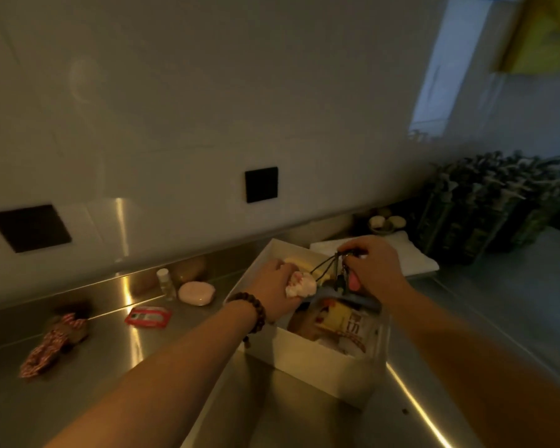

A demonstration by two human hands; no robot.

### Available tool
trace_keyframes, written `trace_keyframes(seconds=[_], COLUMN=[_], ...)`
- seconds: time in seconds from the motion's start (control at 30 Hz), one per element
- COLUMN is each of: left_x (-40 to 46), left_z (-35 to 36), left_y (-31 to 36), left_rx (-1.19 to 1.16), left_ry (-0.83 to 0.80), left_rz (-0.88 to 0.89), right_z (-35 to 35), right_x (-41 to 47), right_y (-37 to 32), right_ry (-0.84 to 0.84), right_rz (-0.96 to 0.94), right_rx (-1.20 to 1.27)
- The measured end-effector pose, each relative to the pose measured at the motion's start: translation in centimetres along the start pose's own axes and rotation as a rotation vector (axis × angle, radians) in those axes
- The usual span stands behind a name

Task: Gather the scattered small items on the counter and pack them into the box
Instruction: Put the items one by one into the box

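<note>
Head view: hands [324, 273] over box [317, 360], lettering unreadable.

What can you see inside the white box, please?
Inside the white box: a yellow printed packet and a pale yellow item. Both hands, left and right, cover the middle.

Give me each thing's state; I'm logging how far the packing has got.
Box: open, partly filled.
Left hand: grips a white wad over the box.
Right hand: holds a corded bundle over the box.
Red packet: flat on counter, unpacked.
Pink soap: on counter.
Small bottle: upright.
Patterned cloth: crumpled on counter.
</note>
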State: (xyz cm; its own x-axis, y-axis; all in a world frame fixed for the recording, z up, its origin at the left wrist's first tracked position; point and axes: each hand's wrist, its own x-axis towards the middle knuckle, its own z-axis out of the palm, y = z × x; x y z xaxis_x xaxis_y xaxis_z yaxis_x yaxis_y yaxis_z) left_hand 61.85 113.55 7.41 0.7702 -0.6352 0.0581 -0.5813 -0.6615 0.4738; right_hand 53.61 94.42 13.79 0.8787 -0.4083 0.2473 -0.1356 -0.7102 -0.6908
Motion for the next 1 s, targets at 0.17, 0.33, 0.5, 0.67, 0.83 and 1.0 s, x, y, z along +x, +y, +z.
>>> trace_keyframes(seconds=[0.17,0.33,0.5,0.67,0.83,1.0], left_x=[1.0,2.0,1.8,1.4,1.5,2.0], left_z=[1.6,0.2,-0.5,-0.5,0.1,2.1], left_y=[-0.2,1.6,2.8,2.1,1.3,3.0], left_rx=[-0.016,-0.248,-0.560,-0.560,-0.455,-0.403], left_ry=[-0.103,-0.032,-0.088,-0.064,-0.157,-0.391], left_rz=[-0.033,0.089,0.068,0.015,-0.061,-0.057], right_z=[0.5,1.6,3.1,2.9,1.7,0.7], right_x=[0.1,0.4,0.3,-0.1,0.1,-0.5], right_y=[1.9,1.0,-0.7,-1.2,0.4,2.6], right_ry=[-0.046,-0.105,-0.154,-0.285,-0.326,-0.274], right_rz=[0.058,0.013,-0.055,-0.104,-0.049,0.068], right_rx=[0.032,0.098,0.191,0.193,0.163,0.160])
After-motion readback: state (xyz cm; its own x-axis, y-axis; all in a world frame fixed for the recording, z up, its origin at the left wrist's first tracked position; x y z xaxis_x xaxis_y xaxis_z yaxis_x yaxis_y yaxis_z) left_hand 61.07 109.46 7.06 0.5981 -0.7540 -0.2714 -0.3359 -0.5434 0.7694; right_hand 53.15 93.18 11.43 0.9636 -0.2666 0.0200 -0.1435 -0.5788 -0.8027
